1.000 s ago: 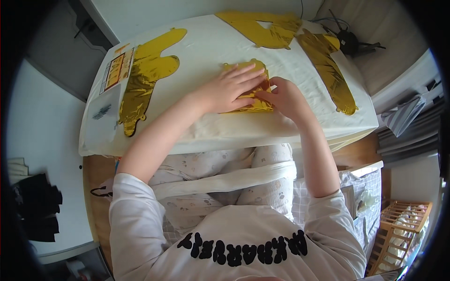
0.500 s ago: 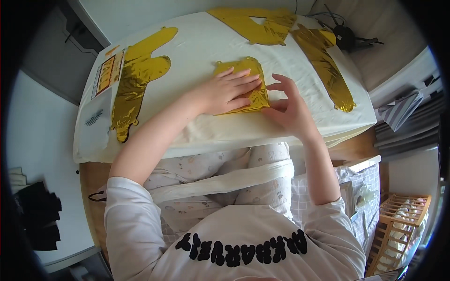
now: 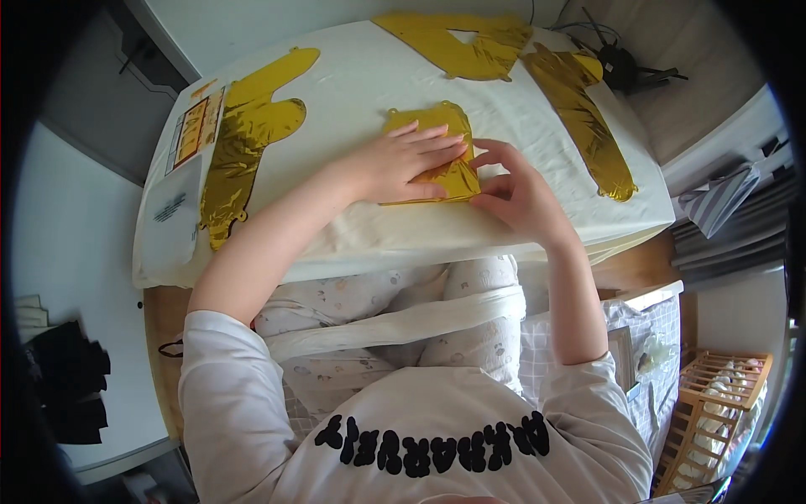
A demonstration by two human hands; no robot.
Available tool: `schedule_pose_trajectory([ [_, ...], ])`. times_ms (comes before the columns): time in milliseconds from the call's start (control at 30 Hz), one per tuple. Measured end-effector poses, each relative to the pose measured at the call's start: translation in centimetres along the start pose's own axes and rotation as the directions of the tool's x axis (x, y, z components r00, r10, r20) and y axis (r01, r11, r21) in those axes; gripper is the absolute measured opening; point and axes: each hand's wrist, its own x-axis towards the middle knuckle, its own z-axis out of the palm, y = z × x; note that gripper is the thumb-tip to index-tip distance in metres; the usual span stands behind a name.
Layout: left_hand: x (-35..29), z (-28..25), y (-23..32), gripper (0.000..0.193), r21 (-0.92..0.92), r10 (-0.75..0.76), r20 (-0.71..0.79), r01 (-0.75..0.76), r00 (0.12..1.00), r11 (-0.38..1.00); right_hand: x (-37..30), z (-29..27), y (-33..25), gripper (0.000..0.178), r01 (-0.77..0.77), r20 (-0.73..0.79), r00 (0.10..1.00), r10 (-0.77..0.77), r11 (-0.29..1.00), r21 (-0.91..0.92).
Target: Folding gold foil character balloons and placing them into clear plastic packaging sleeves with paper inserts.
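A folded gold foil balloon (image 3: 451, 181) lies flat near the front middle of the cloth-covered table. My left hand (image 3: 407, 160) is spread on top of it, palm down with fingers stretched out, covering much of its surface. At the balloon's right edge is my right hand (image 3: 512, 186), fingers bent and apart; the index fingertip touches the upper edge and the thumb is by the lower right corner. Small tabs stick out along the balloon's far edge.
Flat gold foil balloons lie around: one at the left (image 3: 243, 126), one at the back (image 3: 453, 46), one at the right (image 3: 579, 118). A printed sheet (image 3: 197, 130) sits at the table's left edge. A black device with antennas (image 3: 621, 67) stands at the back right.
My right hand has shifted slightly in along the balloon's right edge, its fingers more bent. My left hand stays flat on the balloon.
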Motion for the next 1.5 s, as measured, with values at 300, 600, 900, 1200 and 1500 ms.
schedule_pose_trajectory([
  [300,0.1,-0.1,0.1,0.082,-0.001,0.005,-0.004,-0.005,1.0,1.0,-2.5,-0.4,1.7,0.041,-0.129,-0.168,0.977,0.135,0.991,0.046],
  [600,0.1,0.1,-0.1,0.083,0.015,0.009,-0.004,-0.009,1.0,1.0,-2.9,1.1,2.3,0.029,0.414,0.085,0.826,-0.558,0.498,-0.762],
  [900,0.0,-0.2,-0.3,0.104,-0.006,0.024,0.01,-0.024,1.0,1.0,-3.6,1.0,2.7,0.031,0.377,0.076,0.854,-0.515,0.511,-0.773],
  [1200,-1.3,-0.8,0.9,0.098,0.161,-0.045,-0.106,0.062,0.993,0.985,-3.7,1.1,2.9,0.032,0.377,0.064,0.855,-0.514,0.534,-0.757],
  [1500,-2.9,-1.3,-0.7,0.095,-0.077,-0.02,0.038,0.023,0.999,0.997,-3.5,1.1,2.8,0.028,0.382,0.045,0.845,-0.533,0.542,-0.748],
])
